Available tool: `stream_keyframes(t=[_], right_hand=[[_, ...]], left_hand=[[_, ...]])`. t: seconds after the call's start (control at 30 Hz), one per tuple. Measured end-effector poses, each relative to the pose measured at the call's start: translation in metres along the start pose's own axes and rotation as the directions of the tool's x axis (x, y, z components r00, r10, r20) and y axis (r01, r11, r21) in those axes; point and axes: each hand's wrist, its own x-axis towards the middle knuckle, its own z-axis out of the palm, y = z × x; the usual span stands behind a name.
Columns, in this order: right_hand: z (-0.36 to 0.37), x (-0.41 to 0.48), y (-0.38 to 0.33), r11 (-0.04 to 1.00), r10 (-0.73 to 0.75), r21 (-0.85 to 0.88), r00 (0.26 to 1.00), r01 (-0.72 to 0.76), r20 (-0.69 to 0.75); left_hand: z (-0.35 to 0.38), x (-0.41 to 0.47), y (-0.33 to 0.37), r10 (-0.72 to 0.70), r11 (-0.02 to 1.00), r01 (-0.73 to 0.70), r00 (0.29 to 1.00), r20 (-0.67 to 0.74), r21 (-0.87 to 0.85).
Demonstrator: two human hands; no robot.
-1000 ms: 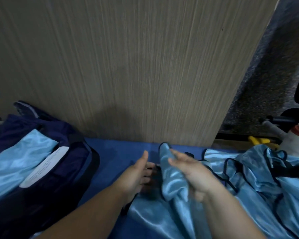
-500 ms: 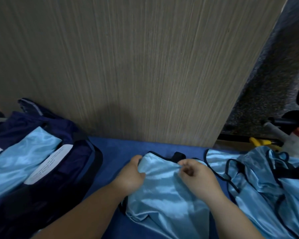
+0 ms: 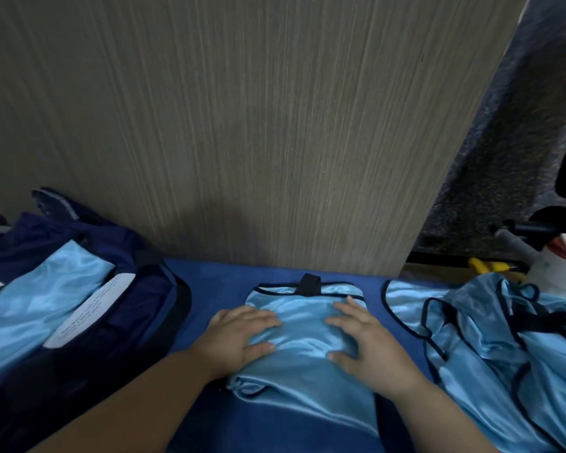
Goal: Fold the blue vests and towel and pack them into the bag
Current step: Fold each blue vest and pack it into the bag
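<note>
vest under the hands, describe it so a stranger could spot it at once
Below the wood-grain panel lies a blue surface. At its middle, the vest lies flat under the left hand and right hand. Unlike the crumpled heap on the right and the packed vest in the bag on the left, it is smooth with a black tab at its far edge.

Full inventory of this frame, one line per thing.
vest: 1, light blue, black trim, centre, folded
vest pile: count unclear, light blue, right
bag: 1, navy, left, open
packed vest: 1, light blue, inside bag
label: 1, white, inside bag
cloth: 1, blue, under centre vest
panel: 1, wood-grain grey-brown, behind
jar: 1, white, red top, far right
yellow object: 1, yellow, beside jar, unidentifiable
left hand: 1, flat on vest
right hand: 1, flat on vest
</note>
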Motion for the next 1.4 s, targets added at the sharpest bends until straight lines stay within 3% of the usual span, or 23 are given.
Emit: stream_keyframes(t=[0.13,0.23,0.3,0.33,0.4,0.5,0.6,0.7,0.83,0.97,1.1,1.4], right_hand=[[-0.006,-0.003,0.006,0.993,-0.039,-0.115,0.99,0.023,-0.139],[-0.006,-0.005,0.004,1.0,-0.008,-0.005,1.0,0.007,-0.023],[-0.005,-0.005,0.005,0.997,-0.003,0.08,1.0,0.002,0.013],[-0.004,-0.005,0.007,0.992,0.003,0.125,1.0,-0.005,0.016],[-0.004,-0.005,0.013,0.981,0.038,0.189,0.999,-0.044,0.034],[-0.007,-0.005,0.018,0.962,0.103,0.244,0.992,-0.12,0.077],[-0.01,-0.004,0.019,0.947,0.139,0.268,0.979,-0.176,0.151],[-0.014,-0.005,0.021,0.942,0.147,0.259,0.955,-0.215,0.258],[-0.02,-0.01,0.018,0.937,0.103,0.293,0.95,-0.191,0.293],[-0.021,-0.011,0.011,0.949,0.057,0.285,0.96,-0.137,0.274],[-0.019,-0.012,0.007,0.891,0.143,0.402,0.971,-0.211,0.193],[-0.021,-0.008,-0.007,0.789,0.249,0.554,0.963,-0.266,0.108]], left_hand=[[-0.001,-0.004,-0.007,-0.094,0.995,0.088,0.984,-0.151,-0.044],[0.002,-0.01,-0.011,-0.13,0.974,0.053,0.926,-0.354,-0.219],[-0.003,-0.015,-0.007,-0.198,0.907,0.011,0.893,-0.404,-0.42],[-0.007,-0.017,-0.004,-0.212,0.847,-0.013,0.908,-0.361,-0.531],[-0.013,-0.026,-0.004,-0.165,0.767,0.037,0.976,-0.141,-0.64],[-0.026,-0.034,-0.01,-0.131,0.828,0.155,0.988,0.084,-0.539],[-0.033,-0.035,-0.014,-0.113,0.853,0.177,0.981,0.156,-0.491],[-0.034,-0.034,-0.017,-0.031,0.888,0.126,0.976,0.218,-0.441],[-0.035,-0.036,-0.019,0.063,0.944,0.045,0.948,0.313,-0.328],[-0.029,-0.039,-0.018,0.035,0.927,0.081,0.953,0.301,-0.365],[-0.016,-0.038,-0.02,-0.02,0.892,0.086,0.988,0.151,-0.443],[-0.014,-0.037,-0.013,-0.27,0.591,0.2,0.962,0.042,-0.781]])
